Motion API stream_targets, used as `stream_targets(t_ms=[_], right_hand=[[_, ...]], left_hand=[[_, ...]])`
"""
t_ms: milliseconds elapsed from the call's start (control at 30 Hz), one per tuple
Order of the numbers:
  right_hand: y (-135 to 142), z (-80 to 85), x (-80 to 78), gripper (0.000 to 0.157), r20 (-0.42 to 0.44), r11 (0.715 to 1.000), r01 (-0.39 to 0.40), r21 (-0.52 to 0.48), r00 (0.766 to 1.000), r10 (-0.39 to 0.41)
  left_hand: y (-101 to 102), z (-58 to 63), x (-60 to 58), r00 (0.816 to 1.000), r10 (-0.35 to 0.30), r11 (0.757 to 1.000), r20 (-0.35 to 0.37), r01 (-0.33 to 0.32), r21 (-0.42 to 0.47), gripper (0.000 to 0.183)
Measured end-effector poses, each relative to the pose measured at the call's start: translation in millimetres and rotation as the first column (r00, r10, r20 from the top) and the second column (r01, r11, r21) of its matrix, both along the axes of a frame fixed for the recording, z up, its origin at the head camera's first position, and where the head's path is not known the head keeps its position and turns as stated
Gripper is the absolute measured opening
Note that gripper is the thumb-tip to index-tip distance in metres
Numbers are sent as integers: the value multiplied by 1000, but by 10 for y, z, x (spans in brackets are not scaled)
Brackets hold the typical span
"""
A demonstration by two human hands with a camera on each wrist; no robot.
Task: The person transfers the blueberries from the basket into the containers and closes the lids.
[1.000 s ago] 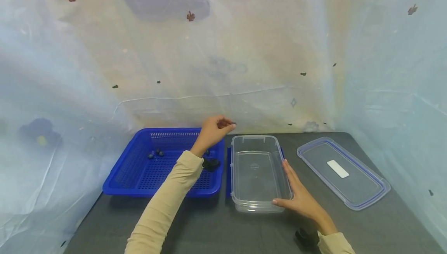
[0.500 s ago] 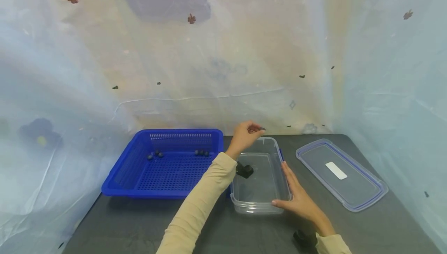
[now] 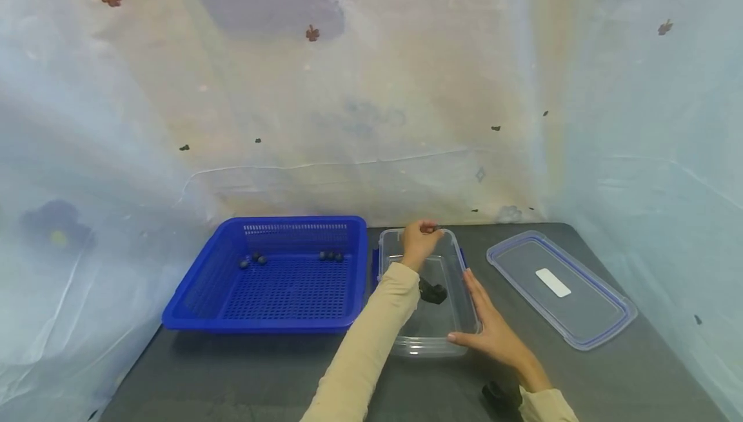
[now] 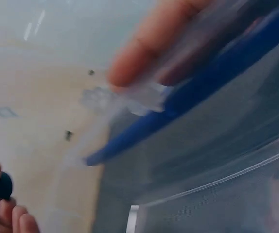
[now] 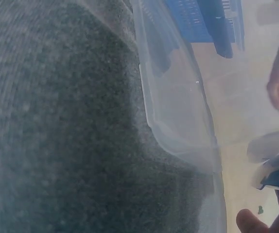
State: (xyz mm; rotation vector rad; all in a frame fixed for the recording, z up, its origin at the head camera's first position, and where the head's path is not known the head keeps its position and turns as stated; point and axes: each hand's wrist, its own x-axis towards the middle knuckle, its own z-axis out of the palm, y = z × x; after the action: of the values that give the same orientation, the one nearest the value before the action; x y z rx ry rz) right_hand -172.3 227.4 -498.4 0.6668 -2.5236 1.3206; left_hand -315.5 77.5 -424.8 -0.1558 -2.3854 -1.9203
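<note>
My left hand (image 3: 420, 241) reaches over the far end of a clear plastic food container (image 3: 419, 347) and pinches a blueberry (image 4: 3, 186) between thumb and fingertips, just above the rim. My right hand (image 3: 493, 337) rests against the container's right side, its fingers straight along the wall and its thumb at the near right corner. In the right wrist view, two of its fingertips (image 5: 250, 221) show beside a blue clasp (image 5: 278, 174). Part of the container's inside is hidden behind the left forearm.
A blue slotted basket (image 3: 261, 326) stands left of the container, with several blueberries (image 3: 331, 256) in it. To the right lies the clear lid (image 3: 586, 322) with a blue seal and a white label. A patterned plastic sheet (image 3: 371, 119) hangs behind the grey table (image 3: 255, 377).
My left hand has carried the blueberry rightward from above the basket's right edge to the container's far end, and lowered it towards the rim. The right hand has stayed at the container's side.
</note>
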Motion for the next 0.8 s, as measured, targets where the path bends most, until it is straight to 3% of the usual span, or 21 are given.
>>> stream_targets(t_ms=[133,200,367,600,800], right_hand=[[-19,-4,-21,114,5,1000,-4,-13,1000,4],[-27,-13,-34,115,7,1000,-6,-25,1000,6],[-42,-22,-40,115,-6,999,-19,-44,1000,19],[-33,-17,-15,116,-13,999,-16,-50,1000,15],[-11,-13,10,115,0,998,-11,-56,1000,11]], left_hand=[[63,-163,-25,995,93,996,21,-93,15,18],[84,-236,-39,994,111,994,26,-111,-4,19],[87,-399,-27,995,83,992,45,-79,-95,17],[77,-581,31,992,100,969,83,-77,-236,17],[96,-656,71,992,99,949,76,-71,-308,18]])
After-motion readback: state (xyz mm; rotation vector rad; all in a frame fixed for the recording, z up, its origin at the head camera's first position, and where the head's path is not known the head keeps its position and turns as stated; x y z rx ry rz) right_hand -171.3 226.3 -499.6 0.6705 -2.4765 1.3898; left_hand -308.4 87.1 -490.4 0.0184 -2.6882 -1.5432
